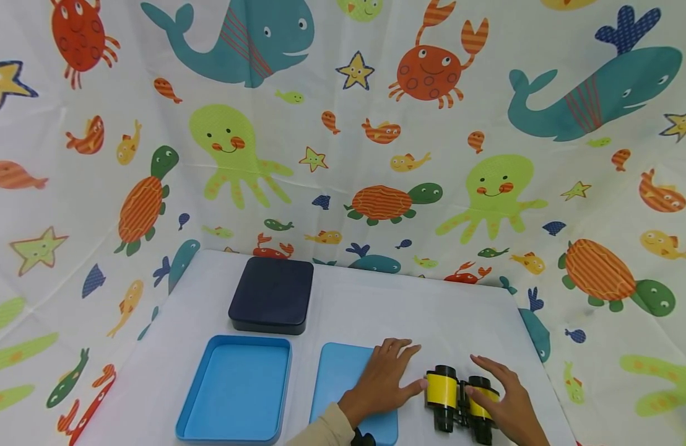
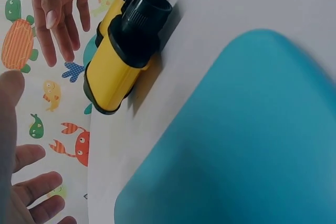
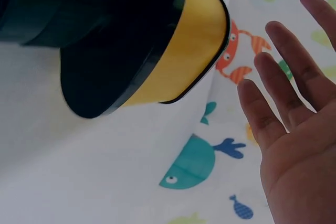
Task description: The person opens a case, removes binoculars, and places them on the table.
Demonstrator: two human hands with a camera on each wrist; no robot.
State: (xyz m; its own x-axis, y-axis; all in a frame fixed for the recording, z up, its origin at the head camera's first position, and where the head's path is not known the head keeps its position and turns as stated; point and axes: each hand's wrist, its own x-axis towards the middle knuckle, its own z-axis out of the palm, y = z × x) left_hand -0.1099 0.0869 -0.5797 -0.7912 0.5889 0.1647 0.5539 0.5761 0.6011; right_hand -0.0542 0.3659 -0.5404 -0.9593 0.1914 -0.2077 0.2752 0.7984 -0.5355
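Near right of the surface (image 1: 387, 303): yellow-and-black binoculars (image 1: 462, 399) placed between two hands, barrels lying roughly near to far. Left hand (image 1: 383, 378) held spread, fingers loosely extended over the right part of a light-blue panel (image 1: 334, 381), thumb pointed toward the left barrel; nothing gripped. Right hand (image 1: 507, 399) held open at the right side, thumb overlapping the right barrel from above; a gap to the binoculars is seen in both wrist views, and nothing is held. A beige sleeve (image 1: 321, 430) is worn on the left arm. To the left of the panel, a shallow blue tray (image 1: 237, 384) is set, rim raised. Farther off, behind the tray, a dark navy box (image 1: 273, 294) is placed. Beyond, a white cloth (image 1: 298, 226) is hung, printed with whales, octopuses, turtles and crabs.
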